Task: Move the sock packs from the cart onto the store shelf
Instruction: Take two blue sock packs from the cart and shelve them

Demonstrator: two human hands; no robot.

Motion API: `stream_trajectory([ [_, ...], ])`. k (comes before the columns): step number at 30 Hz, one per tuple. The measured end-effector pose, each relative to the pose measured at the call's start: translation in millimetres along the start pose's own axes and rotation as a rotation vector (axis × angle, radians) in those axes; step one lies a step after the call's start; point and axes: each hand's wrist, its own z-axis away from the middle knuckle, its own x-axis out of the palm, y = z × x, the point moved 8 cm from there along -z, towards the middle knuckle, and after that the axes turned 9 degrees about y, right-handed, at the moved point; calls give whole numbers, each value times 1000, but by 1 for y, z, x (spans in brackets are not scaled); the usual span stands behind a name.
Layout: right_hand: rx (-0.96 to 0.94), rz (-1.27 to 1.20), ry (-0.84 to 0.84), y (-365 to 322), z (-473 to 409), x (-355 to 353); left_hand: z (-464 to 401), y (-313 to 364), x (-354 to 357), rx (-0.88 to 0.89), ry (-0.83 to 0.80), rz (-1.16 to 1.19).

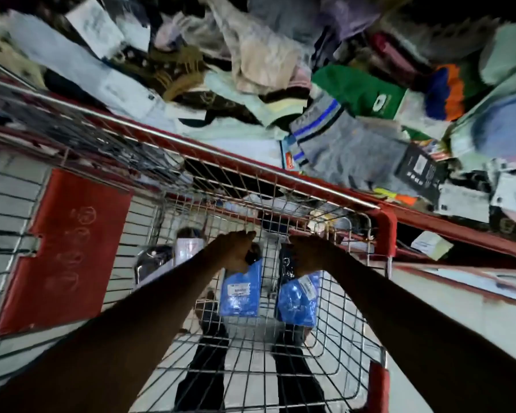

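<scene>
Two bare arms reach down into a wire cart (334, 332) with red trim, which stands hard against a red-edged shelf (447, 225) heaped with loose socks and packs in a jumble of grey, green, beige and brown. Among that heap a grey sock pair (349, 150) with blue stripes lies nearest the rail. A red flap (63, 251) hangs on the cart's left wall. Down in the basket, the left hand (236, 251) has its grip closed on the dark top of one blue pack (241, 289), and the right hand (310, 256) has its grip closed on the top of a second blue pack (298, 302) just beside it; both packs hang upright, apart from each other. Left of them, another clear-wrapped pack (188, 245) rests in the cart, too blurred to make out.
</scene>
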Motion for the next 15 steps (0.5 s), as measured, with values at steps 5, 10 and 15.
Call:
stream_trajectory([
  [5,-29,186,-98,-4,-9,-7,-10,2,-4,6,-9,-155],
  [10,-92,474,-42,-17,4,-20,1,11,-9,65,-8,-260],
  [15,-156,458,30,-33,33,-24,38,26,-13,168,26,-221],
])
